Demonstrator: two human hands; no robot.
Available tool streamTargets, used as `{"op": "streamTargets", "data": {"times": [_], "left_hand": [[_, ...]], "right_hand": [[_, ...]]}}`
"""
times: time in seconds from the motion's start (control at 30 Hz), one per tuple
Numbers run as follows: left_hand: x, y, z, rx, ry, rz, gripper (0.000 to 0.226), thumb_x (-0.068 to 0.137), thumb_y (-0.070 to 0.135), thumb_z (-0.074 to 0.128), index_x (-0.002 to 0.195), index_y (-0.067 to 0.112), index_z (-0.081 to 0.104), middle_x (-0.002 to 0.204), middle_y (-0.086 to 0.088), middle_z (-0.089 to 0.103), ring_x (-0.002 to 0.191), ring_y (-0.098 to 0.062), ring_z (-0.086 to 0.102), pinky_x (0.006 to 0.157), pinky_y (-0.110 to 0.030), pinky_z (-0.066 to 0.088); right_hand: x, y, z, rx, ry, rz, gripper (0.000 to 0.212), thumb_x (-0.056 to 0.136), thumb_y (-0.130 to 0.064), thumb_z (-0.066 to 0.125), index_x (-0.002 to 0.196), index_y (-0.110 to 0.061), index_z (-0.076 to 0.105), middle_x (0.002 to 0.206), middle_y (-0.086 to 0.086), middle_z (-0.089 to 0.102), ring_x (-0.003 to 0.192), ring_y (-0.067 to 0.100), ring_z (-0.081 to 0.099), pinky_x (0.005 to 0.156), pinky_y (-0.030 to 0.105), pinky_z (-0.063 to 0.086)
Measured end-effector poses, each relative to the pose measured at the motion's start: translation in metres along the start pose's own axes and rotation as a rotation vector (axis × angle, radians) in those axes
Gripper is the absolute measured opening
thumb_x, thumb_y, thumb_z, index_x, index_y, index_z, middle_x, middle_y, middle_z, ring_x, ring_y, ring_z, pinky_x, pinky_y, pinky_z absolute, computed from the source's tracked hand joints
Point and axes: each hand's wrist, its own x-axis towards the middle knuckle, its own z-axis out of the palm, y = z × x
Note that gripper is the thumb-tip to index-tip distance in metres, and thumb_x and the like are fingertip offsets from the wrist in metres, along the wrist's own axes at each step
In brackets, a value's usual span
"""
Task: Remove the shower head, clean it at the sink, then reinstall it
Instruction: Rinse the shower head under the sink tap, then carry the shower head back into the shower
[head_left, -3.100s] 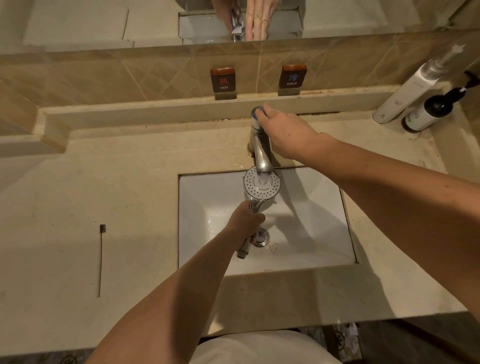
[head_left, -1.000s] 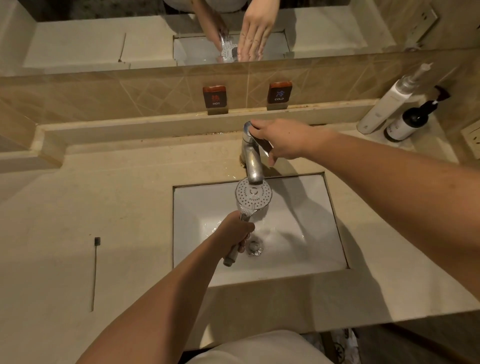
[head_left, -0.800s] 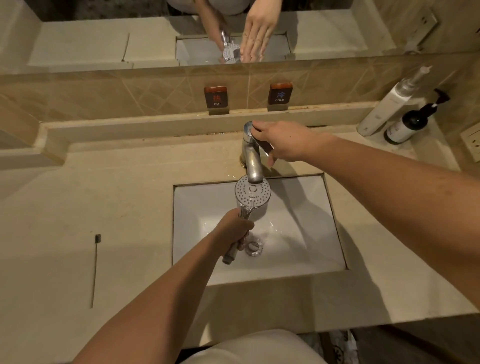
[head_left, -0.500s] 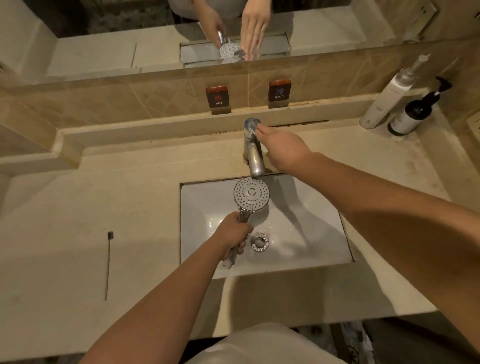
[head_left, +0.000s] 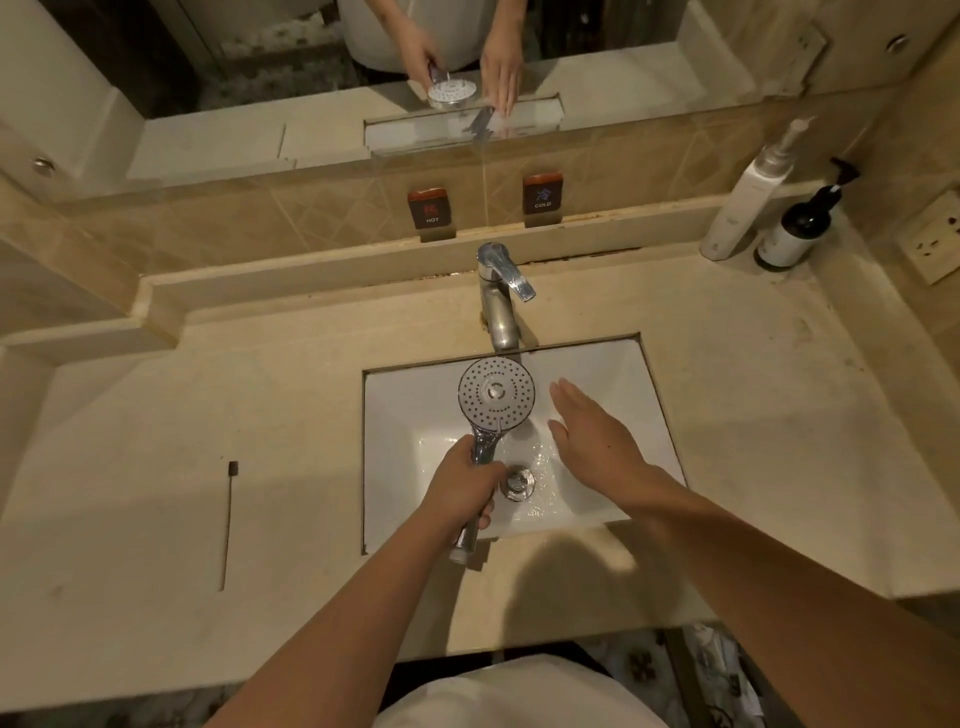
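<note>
1. My left hand (head_left: 464, 488) is wrapped tight round the handle of the shower head (head_left: 496, 399), gripping about mid-handle. The handle's butt end sticks out below my fist, over the near rim of the sink (head_left: 655, 395).

2. My right hand (head_left: 592, 441) is flat and open, fingers stretched, holding nothing. It hovers over the basin just right of the head's face, not touching it.

3. Key relation: the face lies just left of my right fingertips and beyond them. The right hand is the nearer free hand, so I judge the next move, probably a rub across the nozzles, falls to it.

4. Long axis: handle runs from near rim up and away toward the tap (head_left: 500, 299), leaning slightly right. The round face sits at the far end, short of the spout.

5. Pointing: nozzle face is turned up toward me, every hole showing.

6. I can see no stream from the tap. The basin floor around the drain (head_left: 518, 482) is wet.
</note>
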Motion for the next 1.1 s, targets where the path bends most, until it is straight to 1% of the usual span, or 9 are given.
{"op": "streamTargets", "data": {"times": [0.13, 0.27, 0.5, 0.57, 0.67, 0.8, 0.93, 1.03, 1.1], "left_hand": [[-0.013, 0.002, 0.009, 0.051, -0.067, 0.018, 0.033, 0.076, 0.018, 0.06, 0.108, 0.014, 0.056, 0.059, 0.0, 0.057, 0.042, -0.018, 0.043, 0.041, -0.027, 0.04], [-0.016, 0.003, 0.02, 0.158, -0.156, 0.052, 0.024, 0.091, 0.007, 0.058, 0.114, 0.016, 0.055, 0.067, -0.008, 0.054, 0.041, -0.017, 0.045, 0.041, -0.028, 0.042], [-0.024, 0.014, 0.045, 0.368, -0.359, 0.177, 0.035, 0.09, 0.008, 0.055, 0.123, 0.019, 0.052, 0.071, -0.013, 0.056, 0.042, -0.019, 0.049, 0.041, -0.028, 0.044], [-0.035, 0.015, 0.057, 0.402, -0.447, 0.206, 0.033, 0.087, 0.015, 0.058, 0.119, 0.017, 0.053, 0.07, -0.012, 0.055, 0.04, -0.017, 0.048, 0.04, -0.027, 0.042], [-0.061, 0.013, 0.077, 0.452, -0.604, 0.269, 0.05, 0.065, 0.037, 0.062, 0.109, 0.014, 0.055, 0.066, -0.007, 0.054, 0.039, -0.015, 0.047, 0.04, -0.027, 0.039], [-0.1, -0.007, 0.117, 0.601, -0.798, 0.35, 0.037, 0.076, 0.03, 0.059, 0.112, 0.019, 0.057, 0.068, -0.005, 0.059, 0.041, -0.016, 0.051, 0.045, -0.029, 0.041], [-0.153, -0.032, 0.162, 0.717, -1.004, 0.425, 0.035, 0.075, 0.023, 0.058, 0.11, 0.016, 0.058, 0.067, -0.009, 0.058, 0.037, -0.015, 0.05, 0.046, -0.032, 0.041], [-0.2, -0.059, 0.19, 0.779, -1.162, 0.443, 0.021, 0.087, 0.014, 0.058, 0.108, 0.015, 0.056, 0.07, -0.009, 0.056, 0.038, -0.018, 0.048, 0.04, -0.031, 0.04], [-0.233, -0.081, 0.205, 0.842, -1.248, 0.47, 0.02, 0.09, 0.014, 0.059, 0.11, 0.019, 0.057, 0.072, -0.008, 0.058, 0.042, -0.019, 0.05, 0.04, -0.03, 0.041]], "right_hand": [[-0.017, 0.015, 0.006, 0.039, 0.001, 0.077, 0.057, 0.104, -0.034, 0.037, 0.156, -0.019, 0.02, 0.163, -0.002, 0.018, 0.148, 0.015, 0.021, 0.118, 0.034, 0.025], [-0.04, 0.022, 0.002, 0.062, 0.058, 0.154, 0.059, 0.103, -0.036, 0.039, 0.156, -0.017, 0.02, 0.162, 0.0, 0.023, 0.146, 0.017, 0.027, 0.117, 0.034, 0.028], [-0.118, 0.032, 0.0, 0.108, 0.209, 0.418, 0.062, 0.102, -0.038, 0.041, 0.155, -0.014, 0.021, 0.16, 0.005, 0.028, 0.144, 0.022, 0.031, 0.114, 0.034, 0.029], [-0.15, 0.029, 0.004, 0.133, 0.247, 0.53, 0.062, 0.102, -0.038, 0.041, 0.155, -0.013, 0.021, 0.159, 0.006, 0.03, 0.142, 0.023, 0.033, 0.113, 0.033, 0.029], [-0.207, 0.021, 0.013, 0.163, 0.326, 0.684, 0.063, 0.102, -0.037, 0.043, 0.155, -0.011, 0.022, 0.158, 0.009, 0.032, 0.142, 0.024, 0.035, 0.113, 0.033, 0.03], [-0.299, 0.008, 0.028, 0.175, 0.473, 0.9, 0.062, 0.099, -0.038, 0.049, 0.153, -0.015, 0.029, 0.153, 0.006, 0.042, 0.136, 0.022, 0.044, 0.107, 0.033, 0.038], [-0.392, -0.004, 0.044, 0.211, 0.583, 1.118, 0.061, 0.099, -0.039, 0.049, 0.153, -0.016, 0.03, 0.155, 0.004, 0.039, 0.139, 0.02, 0.04, 0.112, 0.033, 0.035], [-0.459, -0.02, 0.064, 0.243, 0.695, 1.258, 0.061, 0.098, -0.04, 0.05, 0.152, -0.016, 0.032, 0.153, 0.003, 0.042, 0.137, 0.02, 0.043, 0.111, 0.034, 0.038], [-0.502, -0.034, 0.081, 0.279, 0.775, 1.348, 0.061, 0.098, -0.042, 0.05, 0.152, -0.017, 0.033, 0.152, 0.002, 0.044, 0.134, 0.019, 0.046, 0.11, 0.033, 0.039]]}}
